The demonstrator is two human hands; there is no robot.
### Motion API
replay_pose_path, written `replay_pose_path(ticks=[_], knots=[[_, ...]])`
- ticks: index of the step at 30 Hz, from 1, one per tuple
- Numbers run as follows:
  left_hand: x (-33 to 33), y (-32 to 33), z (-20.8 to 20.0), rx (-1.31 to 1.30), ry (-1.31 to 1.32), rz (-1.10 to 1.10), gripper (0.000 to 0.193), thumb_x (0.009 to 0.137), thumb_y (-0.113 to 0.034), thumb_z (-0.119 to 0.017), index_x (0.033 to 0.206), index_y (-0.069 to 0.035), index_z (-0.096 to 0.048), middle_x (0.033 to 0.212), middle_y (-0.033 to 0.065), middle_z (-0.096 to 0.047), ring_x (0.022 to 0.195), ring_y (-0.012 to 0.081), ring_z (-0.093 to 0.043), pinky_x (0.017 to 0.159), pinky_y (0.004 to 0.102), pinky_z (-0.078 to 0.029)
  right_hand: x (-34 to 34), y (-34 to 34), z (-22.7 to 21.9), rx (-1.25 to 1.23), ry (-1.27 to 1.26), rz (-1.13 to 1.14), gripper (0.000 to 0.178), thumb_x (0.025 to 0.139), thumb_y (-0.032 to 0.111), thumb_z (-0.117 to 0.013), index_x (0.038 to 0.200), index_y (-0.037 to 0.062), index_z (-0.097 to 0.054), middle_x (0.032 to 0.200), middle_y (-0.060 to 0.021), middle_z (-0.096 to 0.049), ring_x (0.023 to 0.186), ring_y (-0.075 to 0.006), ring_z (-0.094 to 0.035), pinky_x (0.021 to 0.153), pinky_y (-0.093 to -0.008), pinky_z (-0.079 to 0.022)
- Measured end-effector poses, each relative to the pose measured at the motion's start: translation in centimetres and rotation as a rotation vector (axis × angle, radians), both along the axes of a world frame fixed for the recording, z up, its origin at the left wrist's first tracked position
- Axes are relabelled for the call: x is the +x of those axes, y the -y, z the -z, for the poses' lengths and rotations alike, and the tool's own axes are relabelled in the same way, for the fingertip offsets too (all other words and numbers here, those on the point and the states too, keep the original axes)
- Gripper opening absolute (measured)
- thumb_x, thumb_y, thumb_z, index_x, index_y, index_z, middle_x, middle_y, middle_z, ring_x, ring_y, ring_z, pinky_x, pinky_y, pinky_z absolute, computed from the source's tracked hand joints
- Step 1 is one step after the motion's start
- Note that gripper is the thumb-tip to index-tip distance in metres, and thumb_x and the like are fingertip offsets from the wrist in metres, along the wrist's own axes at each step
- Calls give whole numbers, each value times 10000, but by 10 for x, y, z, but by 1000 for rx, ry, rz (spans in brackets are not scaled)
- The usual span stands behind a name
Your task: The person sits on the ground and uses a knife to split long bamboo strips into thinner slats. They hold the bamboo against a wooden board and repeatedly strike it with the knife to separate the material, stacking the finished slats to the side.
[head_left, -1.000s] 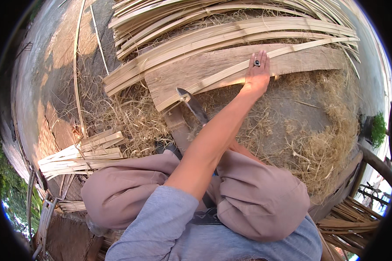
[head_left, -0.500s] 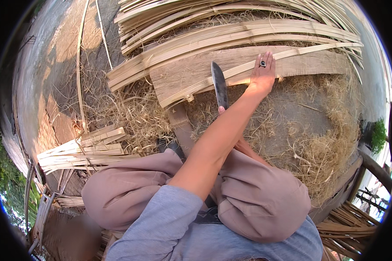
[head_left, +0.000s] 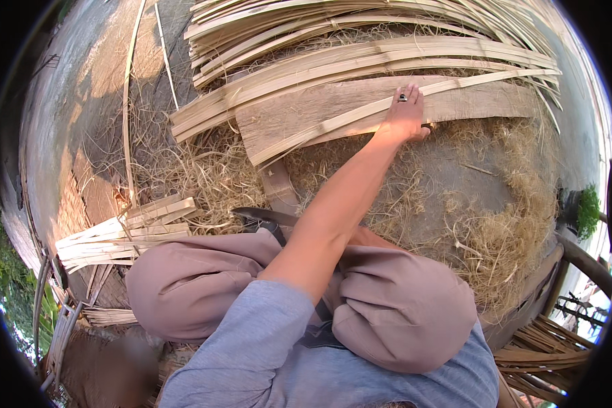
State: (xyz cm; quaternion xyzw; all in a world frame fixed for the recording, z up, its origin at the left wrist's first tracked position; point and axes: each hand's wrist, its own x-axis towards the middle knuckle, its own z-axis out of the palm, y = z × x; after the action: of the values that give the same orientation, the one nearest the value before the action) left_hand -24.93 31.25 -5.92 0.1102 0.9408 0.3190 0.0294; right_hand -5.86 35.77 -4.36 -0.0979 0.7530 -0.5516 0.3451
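My left hand point(head_left: 402, 114), with a dark-stoned ring, rests over a long pale bamboo strip point(head_left: 347, 121), fingers across its top and thumb toward the near side. The strip lies slanting on a flat wooden board point(head_left: 279, 109). Below, my left forearm crosses over my right one. A knife point(head_left: 255, 213) with a broad dark blade points left above my left knee; its handle is hidden behind the left forearm. My right hand is hidden there too, closed on that handle; only part of the right forearm point(head_left: 374, 239) shows.
Several long bamboo strips point(head_left: 360, 58) lie on and beyond the board. Curly shavings point(head_left: 214, 173) cover the ground on both sides. Short split pieces point(head_left: 129, 234) are piled at the left. More strips point(head_left: 544, 357) lie at the lower right.
The knife has swung from upright beside the strip down and left toward my knee. A small pale curl at the strip's edge is gone. My left hand has shifted slightly left, its thumb now showing.
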Motion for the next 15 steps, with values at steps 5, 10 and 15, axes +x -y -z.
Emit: replay_pose_path(ticks=[5,10,15], knots=[[-5,6,-33,-95,-44,-276,345,923,-322,-732,1139,-67,-648,1224,167,-641,989,294,-666,893,494,-432,16,-12,-13,30,-307,-82,285,1011,247,-665,1063,-34,-669,720,-72,-656,671,-206,-667,645,-397,-548],[-20,0,4,-127,-177,-406,298,937,-345,-707,1057,-73,-677,1063,143,-679,934,319,-684,947,511,-409,2,-19,-37,102,76,232,276,1014,212,-638,1027,-63,-662,688,-104,-661,602,-181,-673,576,-369,-540],[-21,8,-2,106,-128,-334,248,942,-338,-699,1017,-103,-675,979,105,-692,978,302,-677,997,520,-371,-24,-20,-12,115,6,450,258,1007,186,-623,1008,-70,-656,720,-129,-696,594,-184,-686,553,-338,-536]])
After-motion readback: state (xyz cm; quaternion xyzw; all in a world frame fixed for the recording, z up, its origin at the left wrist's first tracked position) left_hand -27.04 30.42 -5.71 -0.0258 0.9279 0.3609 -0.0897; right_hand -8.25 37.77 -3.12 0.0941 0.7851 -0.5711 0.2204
